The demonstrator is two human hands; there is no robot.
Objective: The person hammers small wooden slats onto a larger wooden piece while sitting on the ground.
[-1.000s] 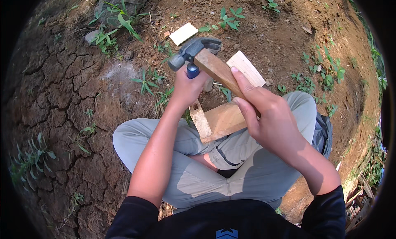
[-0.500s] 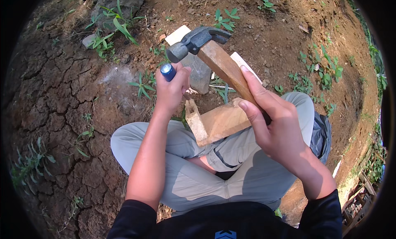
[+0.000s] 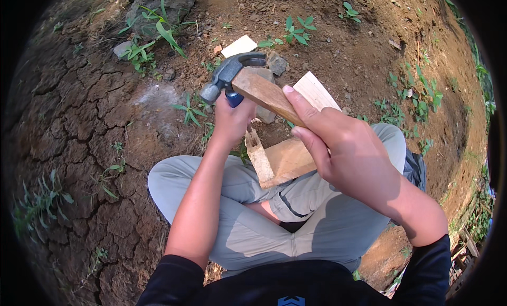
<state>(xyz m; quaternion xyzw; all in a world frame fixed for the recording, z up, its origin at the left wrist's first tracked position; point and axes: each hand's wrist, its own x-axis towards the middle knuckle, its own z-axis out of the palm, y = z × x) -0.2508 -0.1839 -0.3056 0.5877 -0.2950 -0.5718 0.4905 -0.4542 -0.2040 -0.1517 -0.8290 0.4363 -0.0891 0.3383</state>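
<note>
My left hand (image 3: 234, 121) is closed around the blue handle of a chisel (image 3: 233, 100), held nearly upright. The blade end meets a notch in the narrow end of a wooden block (image 3: 289, 162), which rests over my crossed legs. In my right hand (image 3: 346, 142) is a claw hammer (image 3: 266, 95), gripped by its wooden handle with thumb along the side. The dark metal head hangs over the chisel's handle and hides its top. Whether the two touch, I cannot tell.
A pale wood offcut (image 3: 239, 46) lies on the soil beyond the hammer, and a pale board (image 3: 317, 92) lies to its right. A grey stone (image 3: 265, 115) sits behind the block. A dark plastic bag (image 3: 414, 168) is beside my right knee. Small weeds and cracked earth surround me.
The hammer head has come left and down over the chisel's handle, covering its top. My left hand keeps the chisel at the notch. The view has shifted slightly.
</note>
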